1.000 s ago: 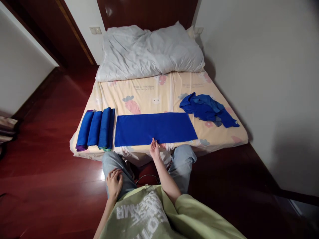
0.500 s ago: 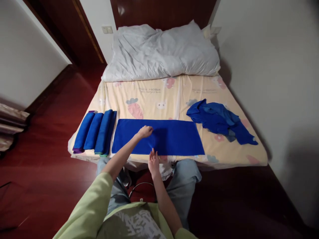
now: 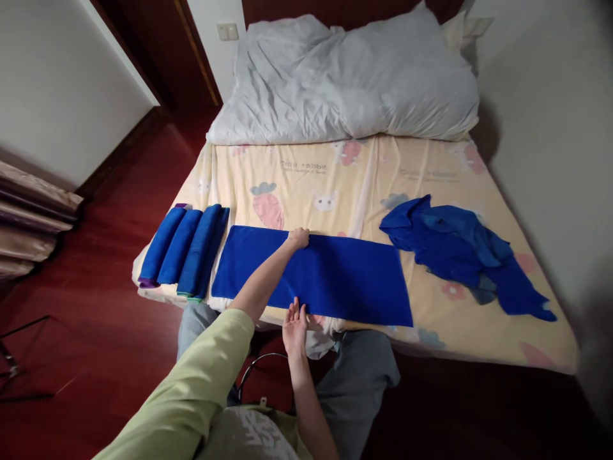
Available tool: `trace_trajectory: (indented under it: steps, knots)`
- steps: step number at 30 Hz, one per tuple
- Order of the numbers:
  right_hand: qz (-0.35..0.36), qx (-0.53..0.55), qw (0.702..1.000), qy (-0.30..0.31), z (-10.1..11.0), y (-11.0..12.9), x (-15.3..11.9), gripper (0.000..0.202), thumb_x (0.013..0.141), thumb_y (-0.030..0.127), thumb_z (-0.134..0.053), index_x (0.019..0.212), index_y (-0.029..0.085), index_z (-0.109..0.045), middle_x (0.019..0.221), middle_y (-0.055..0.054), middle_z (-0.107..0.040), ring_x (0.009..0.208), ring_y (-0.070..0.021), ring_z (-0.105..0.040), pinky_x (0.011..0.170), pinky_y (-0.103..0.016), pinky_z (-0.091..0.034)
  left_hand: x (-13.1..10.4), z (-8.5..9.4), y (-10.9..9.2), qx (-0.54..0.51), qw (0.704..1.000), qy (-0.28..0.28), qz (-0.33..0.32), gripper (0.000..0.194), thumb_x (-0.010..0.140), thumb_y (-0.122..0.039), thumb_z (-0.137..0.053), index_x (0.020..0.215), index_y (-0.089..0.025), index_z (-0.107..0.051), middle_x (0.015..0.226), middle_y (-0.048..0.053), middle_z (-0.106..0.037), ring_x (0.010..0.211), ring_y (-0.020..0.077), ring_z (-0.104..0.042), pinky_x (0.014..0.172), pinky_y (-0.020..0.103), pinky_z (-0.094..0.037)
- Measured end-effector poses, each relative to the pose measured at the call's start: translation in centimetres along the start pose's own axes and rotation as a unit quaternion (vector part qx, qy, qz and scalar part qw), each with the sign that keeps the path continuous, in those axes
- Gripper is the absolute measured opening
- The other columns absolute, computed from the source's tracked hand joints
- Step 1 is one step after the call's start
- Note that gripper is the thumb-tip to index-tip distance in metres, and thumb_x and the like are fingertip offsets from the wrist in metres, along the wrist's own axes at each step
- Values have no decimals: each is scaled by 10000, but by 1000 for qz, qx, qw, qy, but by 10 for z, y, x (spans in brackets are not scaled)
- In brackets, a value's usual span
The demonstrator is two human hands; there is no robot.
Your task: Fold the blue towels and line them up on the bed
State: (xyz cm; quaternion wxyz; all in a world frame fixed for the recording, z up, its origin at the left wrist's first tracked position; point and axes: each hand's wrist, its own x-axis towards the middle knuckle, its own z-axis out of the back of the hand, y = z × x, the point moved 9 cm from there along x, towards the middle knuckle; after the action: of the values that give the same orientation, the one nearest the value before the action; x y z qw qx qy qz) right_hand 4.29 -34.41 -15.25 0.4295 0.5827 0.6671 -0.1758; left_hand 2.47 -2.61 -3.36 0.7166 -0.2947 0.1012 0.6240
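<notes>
Since the earlier frame, our left hand [image 3: 299, 237] has moved from above the middle of the flat blue cloth [image 3: 349, 278] to its far edge, while our right hand [image 3: 294, 331] remains at the near edge. We have the cloth spread smooth on the bed [image 3: 364, 176], between the blue bundles [image 3: 198, 250] on our left and the crumpled blue pile [image 3: 447, 246] on our right.

Our left fingers curl in at the far edge; their tips are hidden, so we cannot tell whether they pinch the fabric. Our right hand is open, palm up, with its fingertips at the near edge and no clear grip.

We judge the step in hand to be handling the spread cloth by its opposite long edges. From here, the move calls for a sure hold at the far edge, any layers kept together, and light support at the near one, since a one-sided pull could skew or wrinkle the soft fabric.
</notes>
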Motion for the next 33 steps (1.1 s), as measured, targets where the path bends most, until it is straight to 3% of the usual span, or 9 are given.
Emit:
trace_trajectory:
  steps: [7, 12, 16, 18, 24, 33]
  knots:
    - [-3, -19, 1000, 9, 0, -1, 0, 190, 1025, 331, -555, 1066, 295, -737, 1364, 7, -709, 1108, -88, -730, 949, -240, -627, 5, 5, 1, 8, 999, 31, 35, 462, 821, -121, -704, 1277, -79, -636, 1204, 238, -690, 1149, 308, -701, 987, 366, -559]
    - [2, -20, 1000, -1, 1, 0, 0, 199, 1021, 357, -559, 1062, 281, -738, 1370, -12, -706, 1150, -105, -718, 943, -258, -629, 4, -1, 1, -30, 995, 73, 54, 407, 860, -136, -683, 1254, -41, -641, 919, 169, -747, 801, 220, -767, 799, 267, -610]
    - [10, -36, 999, 9, 0, 1, 1, 180, 1006, 363, -586, 1071, 298, -741, 1342, 0, -722, 1150, -106, -720, 968, -268, -626, 6, -4, 0, -58, 993, 88, 60, 235, 950, -199, -619, 1078, -29, -717, 765, 160, -737, 716, 217, -759, 738, 253, -612]
    - [0, -16, 1000, 6, 0, 0, 1, 188, 1013, 336, -570, 1072, 292, -743, 1344, 4, -721, 1143, -102, -720, 959, -258, -628, 8, -1, 0, -70, 993, 78, 58, 286, 1006, -251, -554, 1026, -26, -729, 761, 164, -739, 715, 207, -759, 748, 248, -607]
    - [-14, 7, 1000, 0, -5, 2, -6, 208, 1027, 288, -534, 1053, 273, -740, 1358, -6, -713, 1168, -110, -709, 937, -264, -637, 4, 26, -3, -113, 993, 18, 36, 364, 1042, -300, -506, 1012, -17, -733, 898, 190, -770, 749, 180, -760, 750, 223, -587]
    - [48, -49, 996, 53, -19, 23, -29, 167, 972, 310, -615, 1066, 281, -750, 1385, -3, -697, 1134, -101, -720, 959, -251, -608, -46, 72, -14, -190, 980, -56, 5, 312, 1016, -231, -507, 911, -47, -736, 894, 164, -778, 682, 154, -725, 708, 228, -575]
